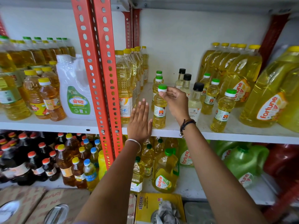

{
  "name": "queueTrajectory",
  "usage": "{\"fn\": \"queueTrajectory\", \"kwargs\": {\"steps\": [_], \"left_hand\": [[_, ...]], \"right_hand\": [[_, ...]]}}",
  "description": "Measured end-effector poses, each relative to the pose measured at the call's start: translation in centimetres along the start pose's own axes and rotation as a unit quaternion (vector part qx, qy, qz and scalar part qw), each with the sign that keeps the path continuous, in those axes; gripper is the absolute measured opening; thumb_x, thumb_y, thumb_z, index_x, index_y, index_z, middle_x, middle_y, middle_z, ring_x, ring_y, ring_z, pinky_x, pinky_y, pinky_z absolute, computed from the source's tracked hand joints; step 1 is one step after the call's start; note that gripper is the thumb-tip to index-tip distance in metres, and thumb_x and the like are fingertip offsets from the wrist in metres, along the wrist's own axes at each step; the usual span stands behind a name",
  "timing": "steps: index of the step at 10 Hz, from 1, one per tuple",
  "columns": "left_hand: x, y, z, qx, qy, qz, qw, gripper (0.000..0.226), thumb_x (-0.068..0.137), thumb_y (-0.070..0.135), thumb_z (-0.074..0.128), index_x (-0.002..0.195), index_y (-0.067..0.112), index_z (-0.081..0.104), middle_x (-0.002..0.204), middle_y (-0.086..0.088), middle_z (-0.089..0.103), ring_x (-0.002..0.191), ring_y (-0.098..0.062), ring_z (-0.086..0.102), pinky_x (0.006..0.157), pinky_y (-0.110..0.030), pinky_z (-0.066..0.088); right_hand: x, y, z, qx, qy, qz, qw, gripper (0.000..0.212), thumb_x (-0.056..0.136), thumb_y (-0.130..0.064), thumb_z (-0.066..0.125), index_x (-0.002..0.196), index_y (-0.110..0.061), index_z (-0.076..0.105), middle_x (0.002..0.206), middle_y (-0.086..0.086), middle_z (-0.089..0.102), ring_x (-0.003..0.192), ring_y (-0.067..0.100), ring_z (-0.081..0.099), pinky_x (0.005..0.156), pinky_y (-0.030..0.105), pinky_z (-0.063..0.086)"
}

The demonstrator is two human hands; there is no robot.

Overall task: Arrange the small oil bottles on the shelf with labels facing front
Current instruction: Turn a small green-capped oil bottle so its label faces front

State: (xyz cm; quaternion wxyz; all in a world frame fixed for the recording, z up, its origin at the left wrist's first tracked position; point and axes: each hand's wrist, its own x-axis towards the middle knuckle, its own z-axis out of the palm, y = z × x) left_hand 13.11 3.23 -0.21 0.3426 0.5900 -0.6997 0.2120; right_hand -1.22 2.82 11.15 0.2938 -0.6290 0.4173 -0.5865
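A small yellow oil bottle (159,110) with a green cap stands near the front edge of the white shelf (226,135), its label turned toward me. My right hand (174,101) pinches its cap with the fingertips. My left hand (140,120) is flat and open, just left of the bottle's base, fingers apart. Two more green-capped small bottles (158,81) stand in a row behind it. Three others (222,110) stand to the right. Three black-capped clear bottles (195,101) sit between the two groups.
Tall yellow-capped oil bottles (125,88) stand at the left beside the red slotted upright (103,78). Large fortune jugs (268,101) fill the right side. The lower shelf holds many bottles and jugs (165,172). Cartons lie at the bottom.
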Motion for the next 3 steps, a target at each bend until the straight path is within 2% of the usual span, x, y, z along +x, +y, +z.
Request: {"fn": "queueTrajectory", "kwargs": {"steps": [1,2,3], "left_hand": [[-0.1,0.2,-0.5,-0.009,-0.007,0.007,1.000,0.061,0.098,0.034,0.022,0.151,0.003,0.019,0.159,-0.008,0.009,0.147,-0.020,0.007,0.119,-0.035,-0.001],[-0.3,0.3,-1.2,-0.031,0.007,0.012,0.999,0.061,0.099,0.034,0.022,0.151,0.004,0.017,0.159,-0.007,0.006,0.148,-0.019,0.004,0.119,-0.034,-0.002],[-0.7,0.3,-2.3,-0.063,0.025,0.003,0.998,0.061,0.099,0.034,0.023,0.152,0.006,0.011,0.160,-0.006,0.004,0.148,-0.016,0.000,0.120,-0.035,0.000]], "right_hand": [[-0.3,-0.4,0.1,0.004,0.000,0.009,1.000,0.032,0.081,-0.023,0.070,0.111,-0.015,0.064,0.109,0.006,0.071,0.101,0.017,0.066,0.094,0.045,0.052],[-0.5,-0.6,0.2,0.000,0.000,0.004,1.000,0.038,0.082,-0.023,0.070,0.118,-0.013,0.060,0.116,0.007,0.068,0.106,0.017,0.063,0.093,0.031,0.051],[-1.0,-1.5,0.2,-0.022,0.014,-0.015,1.000,0.047,0.084,-0.024,0.068,0.126,-0.012,0.052,0.130,0.007,0.060,0.117,0.011,0.054,0.090,0.016,0.041]]}}
